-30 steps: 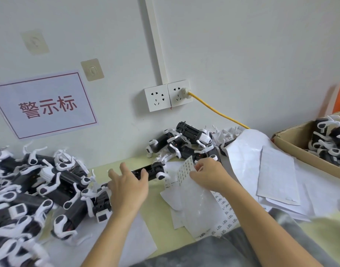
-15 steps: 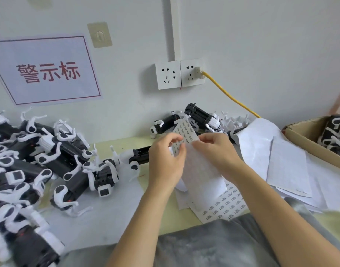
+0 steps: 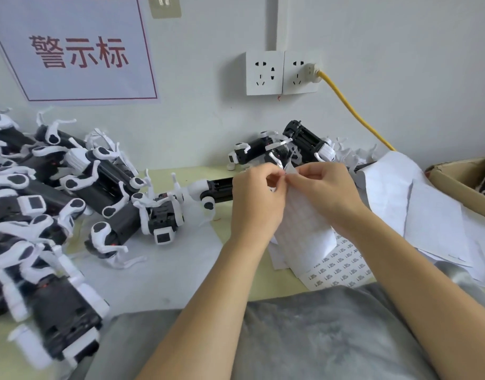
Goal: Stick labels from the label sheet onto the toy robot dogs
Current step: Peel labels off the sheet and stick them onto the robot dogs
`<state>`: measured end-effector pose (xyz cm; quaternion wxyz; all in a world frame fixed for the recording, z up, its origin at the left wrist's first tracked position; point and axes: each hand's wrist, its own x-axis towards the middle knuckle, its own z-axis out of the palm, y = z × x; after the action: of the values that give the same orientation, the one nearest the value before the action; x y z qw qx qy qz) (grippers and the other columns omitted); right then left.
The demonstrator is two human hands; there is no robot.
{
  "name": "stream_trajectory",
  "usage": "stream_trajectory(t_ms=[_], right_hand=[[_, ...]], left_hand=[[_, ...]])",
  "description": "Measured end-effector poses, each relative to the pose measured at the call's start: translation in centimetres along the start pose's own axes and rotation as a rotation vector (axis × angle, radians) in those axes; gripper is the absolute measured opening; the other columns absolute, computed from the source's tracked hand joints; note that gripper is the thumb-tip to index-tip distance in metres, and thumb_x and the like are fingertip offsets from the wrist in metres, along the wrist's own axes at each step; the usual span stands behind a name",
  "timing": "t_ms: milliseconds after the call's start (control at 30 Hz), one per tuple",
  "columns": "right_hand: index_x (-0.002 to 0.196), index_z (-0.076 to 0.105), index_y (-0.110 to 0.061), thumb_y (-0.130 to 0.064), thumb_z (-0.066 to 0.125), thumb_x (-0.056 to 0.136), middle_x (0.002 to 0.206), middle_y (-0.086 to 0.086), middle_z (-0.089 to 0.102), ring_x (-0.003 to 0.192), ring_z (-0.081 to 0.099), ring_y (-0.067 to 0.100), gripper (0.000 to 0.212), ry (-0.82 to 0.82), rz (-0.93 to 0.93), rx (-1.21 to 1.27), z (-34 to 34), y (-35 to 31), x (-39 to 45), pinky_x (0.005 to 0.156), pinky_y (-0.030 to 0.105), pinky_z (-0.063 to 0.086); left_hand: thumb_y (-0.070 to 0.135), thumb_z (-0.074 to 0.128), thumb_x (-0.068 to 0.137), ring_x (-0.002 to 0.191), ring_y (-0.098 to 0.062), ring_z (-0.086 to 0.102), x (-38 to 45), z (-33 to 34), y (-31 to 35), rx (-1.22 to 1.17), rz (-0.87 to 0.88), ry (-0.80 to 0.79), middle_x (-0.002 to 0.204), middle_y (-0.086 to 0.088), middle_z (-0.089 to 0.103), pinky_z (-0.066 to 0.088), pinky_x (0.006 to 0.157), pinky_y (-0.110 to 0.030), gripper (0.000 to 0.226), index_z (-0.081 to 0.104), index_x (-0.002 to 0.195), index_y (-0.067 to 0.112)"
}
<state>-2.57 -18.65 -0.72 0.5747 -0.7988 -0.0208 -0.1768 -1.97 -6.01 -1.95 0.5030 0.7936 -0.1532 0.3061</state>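
Label sheet: held up over the worktop's near edge.
Your left hand: fingers pinching its top edge.
Your right hand: pinching there too.
Toy robot dogs: heaped at the left edge.
Cardboard box: far right corner, more dogs inside.

The pale yellow-green table runs along the wall, and left of the hands a heap of black-and-white toy robot dogs lies on it, partly on a white paper sheet, with one dog stretched out just left of the left hand. Beyond the hands more dogs are piled against the wall. Under the right hand lies a printed label sheet, and to its right loose white papers overlap beside a cardboard box.
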Motion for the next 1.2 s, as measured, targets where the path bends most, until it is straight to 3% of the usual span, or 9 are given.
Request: stream_trajectory(t_ms=[167,300,467,733,933,1067,1200], right_hand=[[0.075,0.078,-0.02,-0.023,0.07,0.089,0.067,-0.006,0.074,0.063,0.066,0.002,0.016,-0.004,-0.015,-0.016,0.23,0.0,0.06,0.064,0.024,0.052],[0.069,0.076,-0.021,-0.017,0.072,0.088,0.061,-0.008,0.072,0.055,0.062,-0.001,0.019,0.006,-0.023,-0.031,0.21,-0.02,0.17,0.056,0.019,0.049],[0.077,0.078,-0.017,-0.015,0.07,0.088,0.068,-0.004,0.075,0.062,0.069,0.004,0.014,-0.027,-0.037,-0.042,0.04,-0.02,0.02,0.06,0.022,0.055],[0.074,0.077,-0.025,-0.015,0.07,0.087,0.069,-0.011,0.075,0.066,0.07,0.0,0.018,0.006,-0.062,-0.071,0.25,-0.12,-0.2,0.056,0.013,0.051],[0.079,0.079,-0.02,-0.015,0.071,0.088,0.071,-0.006,0.076,0.069,0.073,0.007,0.013,0.009,-0.053,-0.085,0.26,-0.25,-0.38,0.065,0.024,0.058],[0.079,0.079,-0.019,-0.014,0.071,0.088,0.072,-0.003,0.076,0.071,0.074,0.011,0.014,-0.001,-0.053,-0.076,0.33,-0.22,-0.46,0.072,0.032,0.06],[0.077,0.079,-0.02,-0.014,0.07,0.088,0.071,-0.002,0.076,0.069,0.074,0.011,0.016,-0.017,-0.059,-0.068,0.35,-0.18,-0.51,0.069,0.032,0.059]], left_hand=[[0.005,0.067,0.09,0.071,-0.016,0.067,0.02,0.14,-0.1,0.015,-0.055,-0.019,0.077,-0.003,0.074,0.054,0.07,-0.032,0.011,0.076,0.084,0.007],[0.006,0.067,0.092,0.072,-0.016,0.067,0.16,0.27,-0.21,0.002,-0.097,-0.029,0.078,-0.004,0.074,0.053,0.07,-0.028,0.012,0.076,0.085,0.005],[0.008,0.071,0.091,0.064,-0.006,0.06,0.23,0.29,-0.18,-0.017,-0.135,-0.024,0.076,-0.004,0.073,0.047,0.062,-0.014,0.009,0.076,0.084,0.006],[0.012,0.067,0.094,0.073,-0.015,0.065,0.15,0.22,0.11,0.037,-0.139,-0.032,0.078,-0.003,0.072,0.05,0.066,-0.025,0.012,0.074,0.086,0.007],[0.01,0.061,0.094,0.076,-0.02,0.065,0.09,0.06,0.29,0.049,-0.155,-0.061,0.079,-0.006,0.07,0.053,0.07,-0.034,0.016,0.073,0.085,0.006],[0.009,0.06,0.094,0.073,-0.019,0.063,-0.03,0.04,0.16,0.038,-0.161,-0.067,0.077,-0.006,0.069,0.051,0.068,-0.033,0.015,0.071,0.084,0.005],[0.008,0.06,0.094,0.07,-0.02,0.064,-0.07,0.09,-0.18,-0.013,-0.178,-0.058,0.074,-0.007,0.069,0.051,0.063,-0.031,0.016,0.07,0.082,0.004]])
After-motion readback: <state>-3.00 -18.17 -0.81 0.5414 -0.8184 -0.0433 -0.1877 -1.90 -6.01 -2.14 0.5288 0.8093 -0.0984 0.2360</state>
